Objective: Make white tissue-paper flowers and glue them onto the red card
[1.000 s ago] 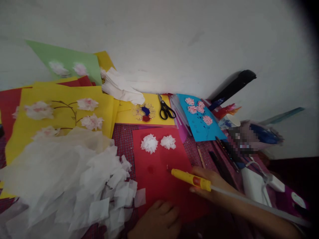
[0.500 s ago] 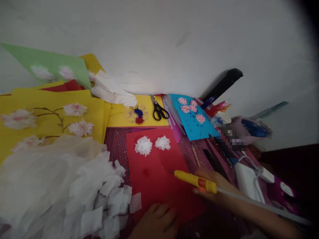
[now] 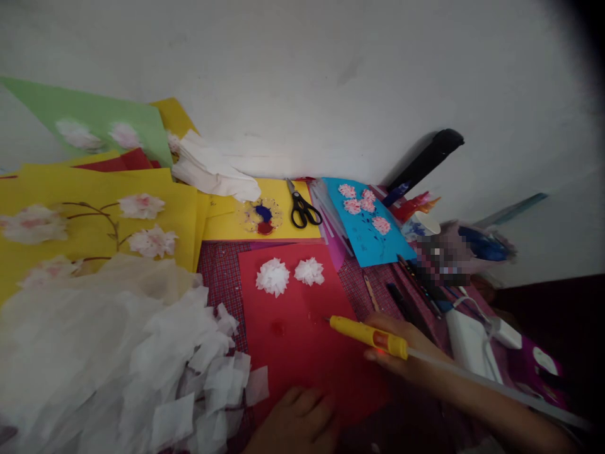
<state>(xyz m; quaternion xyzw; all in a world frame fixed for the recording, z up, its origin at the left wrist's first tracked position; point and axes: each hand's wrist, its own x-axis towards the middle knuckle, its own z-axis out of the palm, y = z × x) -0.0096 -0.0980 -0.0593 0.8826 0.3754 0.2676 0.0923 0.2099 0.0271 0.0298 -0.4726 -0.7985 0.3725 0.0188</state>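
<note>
My right hand grips a yellow pen-shaped hot glue gun, with a long translucent glue stick running out of its back end. Its tip points left, just over the red paper, beside a faint glossy glue spot. On this sheet's lower left edge rests my left hand, fingers laid down and slightly bent. Two white tissue-paper flowers sit in the upper part of the sheet. Below the left flower shows a round darker wet-looking spot. Cut tissue squares lie left of my left hand.
Tissue sheets pile at left, under yellow paper with flowers. Black scissors and a paint-blotched plate lie at the back. Right are a blue flower card, a paper cup and a white power strip.
The glue gun's tip has shifted slightly up, with my right hand. My left hand stays in place on the red paper.
</note>
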